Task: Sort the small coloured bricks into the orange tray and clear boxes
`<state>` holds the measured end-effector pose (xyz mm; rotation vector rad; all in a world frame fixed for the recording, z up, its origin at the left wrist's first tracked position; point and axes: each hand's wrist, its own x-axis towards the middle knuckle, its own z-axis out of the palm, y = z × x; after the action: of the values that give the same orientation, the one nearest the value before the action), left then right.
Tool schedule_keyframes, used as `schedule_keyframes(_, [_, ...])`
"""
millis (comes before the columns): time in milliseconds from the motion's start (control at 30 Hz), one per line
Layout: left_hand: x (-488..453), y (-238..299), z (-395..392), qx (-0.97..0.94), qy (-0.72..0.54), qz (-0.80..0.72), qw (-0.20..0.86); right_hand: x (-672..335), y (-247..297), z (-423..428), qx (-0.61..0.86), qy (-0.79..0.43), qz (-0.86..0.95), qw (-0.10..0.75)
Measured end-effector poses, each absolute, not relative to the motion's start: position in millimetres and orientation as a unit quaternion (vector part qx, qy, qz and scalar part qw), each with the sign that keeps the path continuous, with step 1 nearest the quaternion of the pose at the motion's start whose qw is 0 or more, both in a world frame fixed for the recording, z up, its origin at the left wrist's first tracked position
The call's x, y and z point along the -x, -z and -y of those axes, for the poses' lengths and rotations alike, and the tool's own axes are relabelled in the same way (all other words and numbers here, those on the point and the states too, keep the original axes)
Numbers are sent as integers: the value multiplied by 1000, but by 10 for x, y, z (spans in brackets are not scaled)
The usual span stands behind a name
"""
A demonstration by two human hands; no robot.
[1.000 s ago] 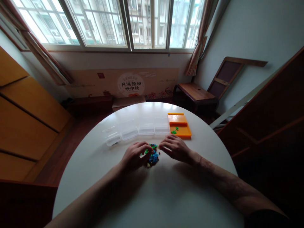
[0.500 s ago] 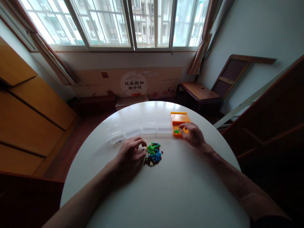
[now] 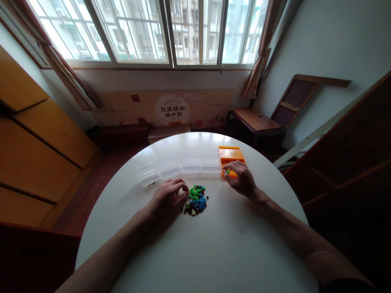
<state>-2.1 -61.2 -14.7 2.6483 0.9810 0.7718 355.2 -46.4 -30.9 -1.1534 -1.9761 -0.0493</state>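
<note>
On the white table lies a small pile of building bricks [image 3: 198, 199] in green, blue, dark brown and pale yellow. My left hand [image 3: 169, 196] rests at its left edge, fingers curled in and thumb close to them; anything between the tips is hidden. My right hand [image 3: 241, 178] is over the front of an orange box [image 3: 231, 154] with its lid tipped back. Thumb and forefinger are slightly apart, and green bricks [image 3: 228, 171] show between them, apparently lying in the box.
A row of clear plastic boxes [image 3: 192, 167] with raised lids curves leftward from the orange box. The round table [image 3: 214, 252] has its far edge just behind them. Beyond stand a wooden chair [image 3: 256, 119] on the right and a window [image 3: 195, 32] above.
My right hand has shifted left and slightly nearer at the orange box's front. My left hand stays beside the pile with little change. The whole view has tilted slightly.
</note>
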Motion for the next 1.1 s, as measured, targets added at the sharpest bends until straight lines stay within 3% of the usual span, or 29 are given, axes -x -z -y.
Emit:
schedule_keyframes(167, [15,197,573,-896,-289,-325,86,-3472,260,508,399,11,815,419])
schedule_keyframes(400, [-127,207,641,-896,-331,-291,55,-3200,242,687,237,-53,906,346])
schedule_keyframes(1100, [-285,202,732,-907,-335,-236,96,-3060,302,679,199,-21,923,330])
